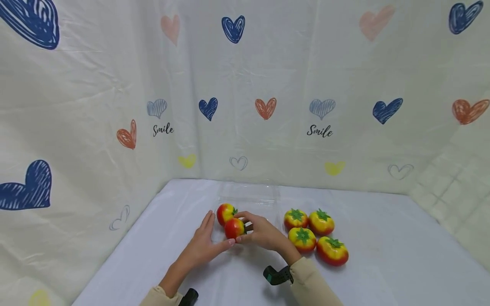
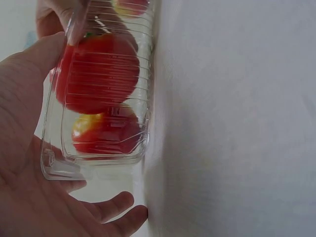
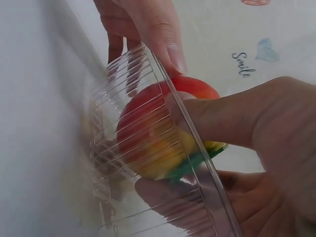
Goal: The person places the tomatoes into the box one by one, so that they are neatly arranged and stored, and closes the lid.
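My right hand [image 1: 262, 231] grips a red-and-yellow persimmon [image 1: 234, 228] with thumb and fingers, inside the near part of a clear plastic container [image 1: 264, 204]. In the right wrist view, this persimmon [image 3: 148, 133] shows through the ribbed wall, its green leafy top turned toward the fingers. Another persimmon [image 1: 226, 213] lies just beyond it in the container. My left hand [image 1: 200, 244] rests along the container's left side, fingers straight. In the left wrist view, the left thumb [image 2: 47, 52] touches the container rim [image 2: 49, 128], while the other fingers extend past its corner.
Several persimmons [image 1: 302, 240] sit in a group on the white-covered table [image 1: 383, 250], right of the container. The container's transparent lid [image 1: 249, 189] stands open at the back. Behind the table hangs a white sheet [image 1: 283, 72] printed with hearts.
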